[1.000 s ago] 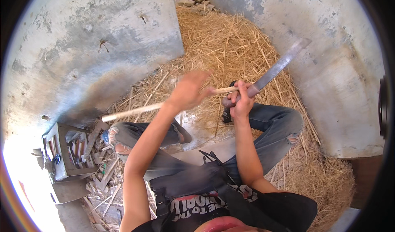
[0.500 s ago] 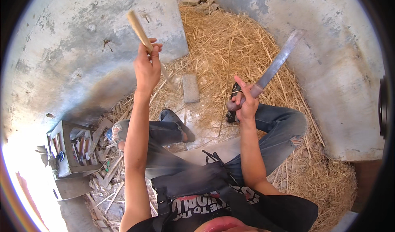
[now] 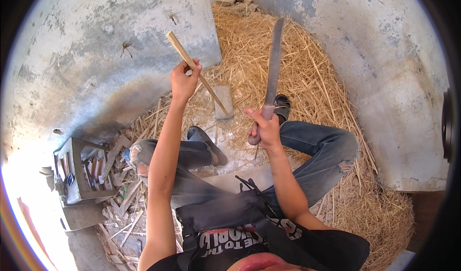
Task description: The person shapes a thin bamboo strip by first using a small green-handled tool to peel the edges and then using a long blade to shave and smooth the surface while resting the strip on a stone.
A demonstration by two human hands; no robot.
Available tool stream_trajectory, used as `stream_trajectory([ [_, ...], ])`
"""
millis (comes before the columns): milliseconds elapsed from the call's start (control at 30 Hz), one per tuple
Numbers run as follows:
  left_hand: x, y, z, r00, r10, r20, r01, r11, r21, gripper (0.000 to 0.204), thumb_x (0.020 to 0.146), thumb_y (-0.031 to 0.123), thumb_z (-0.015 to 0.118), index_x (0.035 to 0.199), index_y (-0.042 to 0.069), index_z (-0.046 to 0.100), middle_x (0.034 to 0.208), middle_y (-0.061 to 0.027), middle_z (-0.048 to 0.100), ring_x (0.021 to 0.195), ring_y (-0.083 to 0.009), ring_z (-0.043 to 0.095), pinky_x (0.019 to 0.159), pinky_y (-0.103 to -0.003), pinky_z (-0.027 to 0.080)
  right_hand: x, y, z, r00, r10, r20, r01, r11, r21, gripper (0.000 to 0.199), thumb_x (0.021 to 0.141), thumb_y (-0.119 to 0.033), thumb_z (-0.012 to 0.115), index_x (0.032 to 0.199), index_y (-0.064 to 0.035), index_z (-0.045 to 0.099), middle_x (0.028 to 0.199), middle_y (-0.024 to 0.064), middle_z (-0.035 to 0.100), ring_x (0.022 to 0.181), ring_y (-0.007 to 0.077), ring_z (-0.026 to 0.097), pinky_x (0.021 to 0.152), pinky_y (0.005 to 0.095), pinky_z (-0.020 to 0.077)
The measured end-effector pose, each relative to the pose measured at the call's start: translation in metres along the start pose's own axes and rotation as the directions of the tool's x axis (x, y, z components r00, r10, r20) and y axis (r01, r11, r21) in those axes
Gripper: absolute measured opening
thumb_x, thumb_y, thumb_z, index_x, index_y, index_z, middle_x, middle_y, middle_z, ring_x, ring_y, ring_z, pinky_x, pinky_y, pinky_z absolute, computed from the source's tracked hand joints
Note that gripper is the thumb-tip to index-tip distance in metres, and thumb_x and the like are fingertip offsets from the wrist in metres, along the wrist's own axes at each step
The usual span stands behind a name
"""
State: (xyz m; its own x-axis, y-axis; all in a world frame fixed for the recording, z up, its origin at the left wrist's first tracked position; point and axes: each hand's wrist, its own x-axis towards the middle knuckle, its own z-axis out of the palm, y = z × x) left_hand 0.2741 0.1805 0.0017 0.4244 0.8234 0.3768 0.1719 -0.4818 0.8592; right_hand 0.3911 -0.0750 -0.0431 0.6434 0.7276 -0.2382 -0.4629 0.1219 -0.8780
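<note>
My left hand (image 3: 184, 83) is closed around the middle of a pale wooden stick (image 3: 178, 45). The stick is thicker at its upper end and slants down to the right. Its thin lower end lies over a grey rectangular block (image 3: 225, 96) on the floor; contact cannot be made out. My right hand (image 3: 267, 131) grips the handle of a machete (image 3: 274, 62), index finger and thumb partly extended. The long dark blade points away from me, nearly upright in the view, to the right of the block and apart from the stick.
A heap of straw (image 3: 307, 62) covers the far and right floor. Pale walls (image 3: 379, 79) curve around me. At the left, a small box-like rack (image 3: 86, 175) holds sticks, beside scattered wood scraps (image 3: 126, 206). My shoes (image 3: 206, 145) flank the block.
My left hand has come down and right, bringing the stick's lower end over the block. My right hand has moved left and slightly nearer, and the machete has swung from right-leaning to nearly straight ahead.
</note>
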Motion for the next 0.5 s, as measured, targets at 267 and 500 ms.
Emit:
stream_trajectory([
  [267, 0.032, 0.071, -0.028, 0.992, 0.124, -0.014, -0.114, 0.859, -0.500, 0.040, 0.105, 0.021, 0.055, 0.135, -0.005, 0.049, 0.112, -0.0167, 0.069, 0.105, -0.0227, 0.068, 0.092, -0.038, 0.056, -0.006, 0.020, 0.005, 0.994, 0.102, 0.033, -0.097, 0.986, -0.137, 0.034, 0.082, -0.026, 0.084, 0.078, -0.0016, 0.060, 0.059, 0.0038, 0.057, 0.043, 0.0124, 0.055, 0.041, 0.0290, 0.0478],
  [500, 0.042, 0.092, -0.021, 0.971, 0.238, -0.003, -0.220, 0.894, -0.390, 0.038, 0.108, 0.025, 0.049, 0.133, -0.003, 0.052, 0.095, -0.0083, 0.066, 0.074, -0.0097, 0.052, 0.072, -0.028, 0.048, -0.020, 0.018, 0.016, 0.987, 0.128, 0.093, -0.107, 0.973, -0.206, 0.034, 0.085, -0.026, 0.082, 0.080, 0.0013, 0.062, 0.064, 0.0047, 0.060, 0.042, 0.0113, 0.054, 0.039, 0.0285, 0.0444],
])
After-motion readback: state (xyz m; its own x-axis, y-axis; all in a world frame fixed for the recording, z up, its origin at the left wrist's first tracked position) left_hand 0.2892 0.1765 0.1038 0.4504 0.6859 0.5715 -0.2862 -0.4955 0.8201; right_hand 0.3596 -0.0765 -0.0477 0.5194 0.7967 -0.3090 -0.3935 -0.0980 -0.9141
